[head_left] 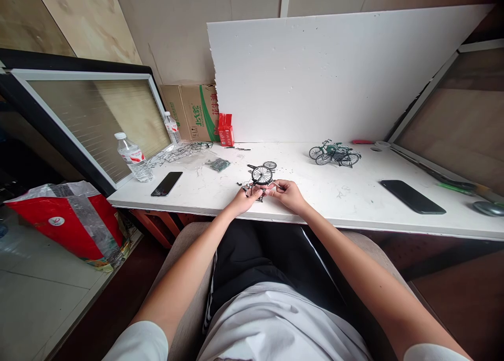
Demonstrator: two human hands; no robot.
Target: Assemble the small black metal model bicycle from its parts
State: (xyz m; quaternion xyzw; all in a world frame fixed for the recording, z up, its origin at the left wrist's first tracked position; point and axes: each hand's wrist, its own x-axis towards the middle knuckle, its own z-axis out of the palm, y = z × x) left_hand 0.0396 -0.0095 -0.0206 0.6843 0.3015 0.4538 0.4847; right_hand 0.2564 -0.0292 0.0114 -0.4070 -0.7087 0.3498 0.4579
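Near the table's front edge, my left hand (246, 200) is closed on a partly built miniature bicycle (262, 175), its black spoked wheel pointing away from me. My right hand (288, 195) meets it from the other side, thumb and fingers pinched by the frame. A thin light rod (277, 184) shows at the right fingers; its kind is too small to make out. My fingers hide much of the bicycle's lower part. Just beyond it lies a loose spoked wheel (270, 164), with tiny dark parts scattered to its right.
Finished-looking miniature bicycles (334, 153) stand at right behind. Phones lie left (167, 184) and right (412, 196). A water bottle (134, 158), a small bag of parts (219, 164) and black part frames (185, 152) are at left. A red box (226, 130) stands by a carton (192, 114).
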